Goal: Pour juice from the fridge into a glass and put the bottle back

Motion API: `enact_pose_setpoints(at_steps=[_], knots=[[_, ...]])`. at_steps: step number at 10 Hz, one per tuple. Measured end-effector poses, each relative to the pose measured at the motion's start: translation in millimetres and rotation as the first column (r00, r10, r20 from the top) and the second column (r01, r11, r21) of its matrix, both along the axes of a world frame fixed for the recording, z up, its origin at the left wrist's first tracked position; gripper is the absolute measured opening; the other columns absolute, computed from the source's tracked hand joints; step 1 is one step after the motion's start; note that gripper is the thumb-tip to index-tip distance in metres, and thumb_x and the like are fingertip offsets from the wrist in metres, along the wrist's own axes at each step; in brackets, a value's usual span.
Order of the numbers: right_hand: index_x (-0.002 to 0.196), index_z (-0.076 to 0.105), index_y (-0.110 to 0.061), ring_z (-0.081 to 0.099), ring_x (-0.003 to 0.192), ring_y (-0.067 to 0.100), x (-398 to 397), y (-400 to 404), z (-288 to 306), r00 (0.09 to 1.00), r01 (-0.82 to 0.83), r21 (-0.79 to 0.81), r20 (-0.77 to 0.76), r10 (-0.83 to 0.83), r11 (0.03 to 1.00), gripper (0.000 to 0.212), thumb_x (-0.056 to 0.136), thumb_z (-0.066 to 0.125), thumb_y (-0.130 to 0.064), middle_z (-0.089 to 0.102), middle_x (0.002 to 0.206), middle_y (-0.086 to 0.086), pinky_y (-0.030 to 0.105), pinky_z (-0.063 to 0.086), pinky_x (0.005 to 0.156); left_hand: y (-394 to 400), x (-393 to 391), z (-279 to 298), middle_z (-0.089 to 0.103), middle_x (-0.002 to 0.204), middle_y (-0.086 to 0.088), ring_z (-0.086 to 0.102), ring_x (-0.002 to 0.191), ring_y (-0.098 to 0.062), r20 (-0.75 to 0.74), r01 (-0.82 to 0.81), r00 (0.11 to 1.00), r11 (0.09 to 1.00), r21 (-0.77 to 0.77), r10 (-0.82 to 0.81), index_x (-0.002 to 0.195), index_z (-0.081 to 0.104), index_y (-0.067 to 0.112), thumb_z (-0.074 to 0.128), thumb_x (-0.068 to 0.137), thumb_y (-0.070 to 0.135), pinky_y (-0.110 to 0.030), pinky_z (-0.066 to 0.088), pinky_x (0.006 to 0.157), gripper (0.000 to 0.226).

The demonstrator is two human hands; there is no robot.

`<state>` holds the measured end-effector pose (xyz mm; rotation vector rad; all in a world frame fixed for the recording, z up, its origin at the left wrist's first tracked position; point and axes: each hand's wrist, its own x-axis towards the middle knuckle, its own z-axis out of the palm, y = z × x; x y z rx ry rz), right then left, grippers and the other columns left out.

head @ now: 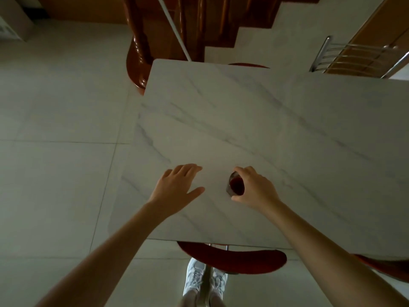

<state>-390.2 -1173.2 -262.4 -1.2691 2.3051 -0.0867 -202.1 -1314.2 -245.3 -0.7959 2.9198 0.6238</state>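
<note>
A person is standing at a white marble-patterned table [276, 120] whose smooth, grey-veined top is filling the centre and right of the frame. The right hand [254, 187] is curling around a small clear glass [235, 185] of dark red juice, fingers and thumb wrapping its round rim just below centre. The left hand [177, 185] is lying open, fingers spread, palm down on the tabletop just left of the glass. A glossy red-brown chair seat [232, 259] is curving out under the table's near edge, above pale sneakers [204, 278] on the tiled floor [55, 129].
</note>
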Motion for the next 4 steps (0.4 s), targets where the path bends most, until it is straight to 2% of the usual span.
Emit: enact_pose_setpoints(at_steps=[2, 3, 4], knots=[[0.135, 0.027, -0.025, 0.054, 0.105, 0.031, -2, -3, -7, 1.000, -0.001, 0.006, -0.003, 0.001, 1.000, 0.084, 0.068, 0.075, -0.045, 0.039, 0.133, 0.005, 0.040, 0.051, 0.081, -1, -5, -6, 0.040, 0.146, 0.007, 0.034, 0.134, -0.013, 0.008, -0.010, 1.000, 1.000, -0.001, 0.010, 0.141, 0.035, 0.025, 0.048, 0.091, 0.052, -0.033, 0.030, 0.105, 0.058], [0.142, 0.012, -0.025, 0.045, 0.118, 0.031, 0, -3, 0, 1.000, -0.017, 0.059, 0.014, 0.016, 0.998, 0.101, 0.067, 0.073, -0.053, 0.027, 0.144, 0.007, 0.042, 0.047, 0.086, 3, -6, -3, 0.040, 0.146, 0.006, 0.035, 0.134, -0.013, -0.001, -0.019, 1.000, 1.000, 0.001, 0.019, 0.141, 0.035, 0.024, 0.048, 0.091, 0.052, -0.033, 0.030, 0.105, 0.059], [0.146, -0.002, -0.028, 0.019, 0.139, 0.030, -5, -4, 12, 0.997, -0.061, 0.097, 0.062, 0.056, 0.993, 0.112, 0.066, 0.069, -0.062, 0.006, 0.156, 0.006, 0.047, 0.033, 0.104, 2, -9, 5, 0.040, 0.146, 0.006, 0.035, 0.134, -0.014, -0.006, -0.008, 1.000, 1.000, -0.028, 0.008, 0.141, 0.036, 0.024, 0.048, 0.091, 0.052, -0.033, 0.031, 0.105, 0.059]])
